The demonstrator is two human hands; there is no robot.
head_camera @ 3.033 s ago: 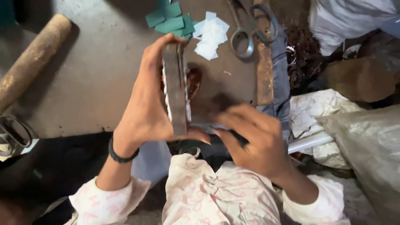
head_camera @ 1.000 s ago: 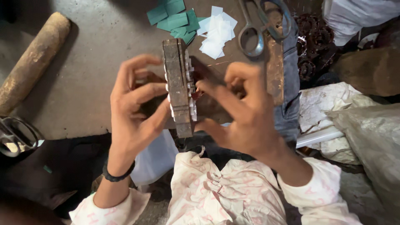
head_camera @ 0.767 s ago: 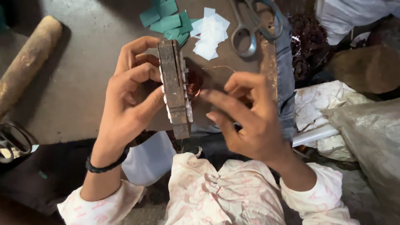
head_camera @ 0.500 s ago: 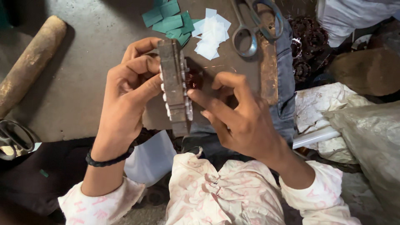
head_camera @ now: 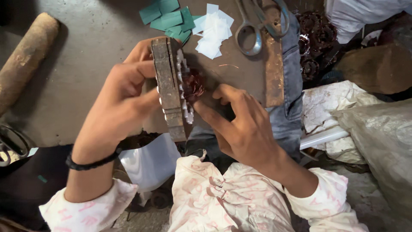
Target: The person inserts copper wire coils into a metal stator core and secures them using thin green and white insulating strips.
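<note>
we see the stator (head_camera: 168,88), a rusty stack of metal plates, held on edge over the grey table (head_camera: 77,51), just above the person's lap. white slot papers (head_camera: 185,92) stick out along its right face, and a dark copper coil (head_camera: 194,84) bulges there. our left hand (head_camera: 118,101) is wrapped around the stator from the left, thumb and fingers closed on it. our right hand (head_camera: 246,126) is half open, its forefinger and thumb pressing at the slot papers below the coil; we cannot tell whether it pinches anything. beyond lie green paper pieces (head_camera: 168,17), white paper pieces (head_camera: 213,30) and scissors (head_camera: 257,25). a wooden mallet (head_camera: 25,60) lies far left, and a white sack (head_camera: 377,141) sits right.
</note>
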